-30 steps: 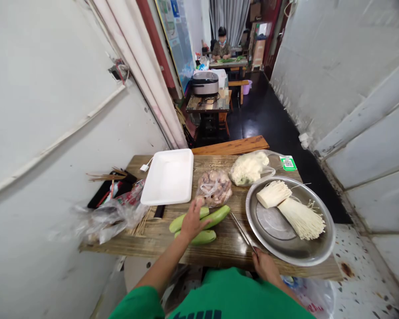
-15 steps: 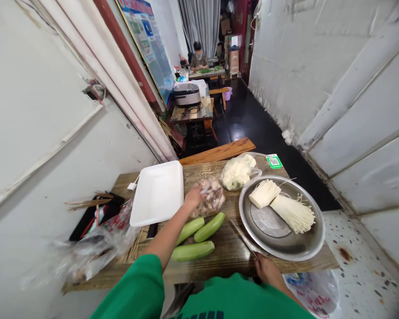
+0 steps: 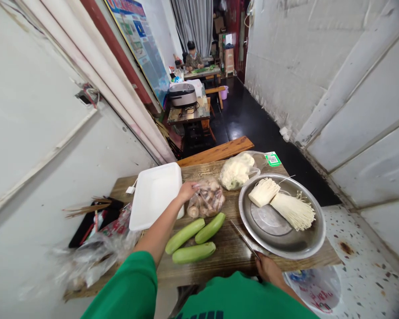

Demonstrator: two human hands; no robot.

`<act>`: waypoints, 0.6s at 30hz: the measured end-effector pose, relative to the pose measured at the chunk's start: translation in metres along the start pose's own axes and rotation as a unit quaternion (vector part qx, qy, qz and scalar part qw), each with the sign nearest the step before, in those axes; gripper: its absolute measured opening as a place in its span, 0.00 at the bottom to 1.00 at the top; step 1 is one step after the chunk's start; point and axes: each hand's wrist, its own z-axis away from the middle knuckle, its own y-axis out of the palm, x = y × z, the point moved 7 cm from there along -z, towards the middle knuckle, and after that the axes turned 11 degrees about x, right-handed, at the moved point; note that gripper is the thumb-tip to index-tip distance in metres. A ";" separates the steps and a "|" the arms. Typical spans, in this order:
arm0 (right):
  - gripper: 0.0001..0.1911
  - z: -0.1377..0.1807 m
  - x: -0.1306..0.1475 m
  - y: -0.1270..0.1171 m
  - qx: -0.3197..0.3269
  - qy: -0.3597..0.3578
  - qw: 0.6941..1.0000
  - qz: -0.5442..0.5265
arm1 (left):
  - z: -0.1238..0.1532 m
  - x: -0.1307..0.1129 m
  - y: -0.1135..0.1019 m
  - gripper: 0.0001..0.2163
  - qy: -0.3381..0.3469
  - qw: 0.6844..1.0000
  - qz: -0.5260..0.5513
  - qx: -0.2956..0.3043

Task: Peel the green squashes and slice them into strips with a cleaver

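Bagged mushrooms (image 3: 209, 200) lie on the surface (image 3: 231, 257) beyond three green squash (image 3: 194, 252); my left hand (image 3: 187, 191) has gone from those to pinching the bag (image 3: 202, 186), shifting the work there, while my right hand (image 3: 266, 267) grips the knife (image 3: 244, 239).

Left hand (image 3: 188, 190) no longer on the three courgettes (image 3: 193, 253); a second ago it covered their middle, now all three lie uncovered. Half a second back it was over the near left part of the bag of mushrooms (image 3: 206, 201); now it has drawn to the bag's far left edge, fingers closed on the plastic. Whole mushrooms now show at the bag's near left, where the hand was. Left forearm (image 3: 162, 228) now crosses the near right corner of the white tray (image 3: 154, 188), which was uncrossed a second ago. Green left sleeve (image 3: 128, 283) further forward.
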 end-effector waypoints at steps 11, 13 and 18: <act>0.27 0.001 0.001 0.000 0.002 -0.012 1.000 0.002 | -0.009 -0.019 -0.023 0.12 0.005 0.999 0.012 -0.032; 0.28 0.002 0.002 0.000 0.013 -0.011 1.000 0.006 | -0.009 -0.022 -0.027 0.12 0.004 0.999 0.008 -0.033; 0.28 0.003 0.001 0.002 0.022 -0.008 1.000 -0.003 | -0.007 -0.027 -0.032 0.12 0.000 0.999 -0.001 -0.035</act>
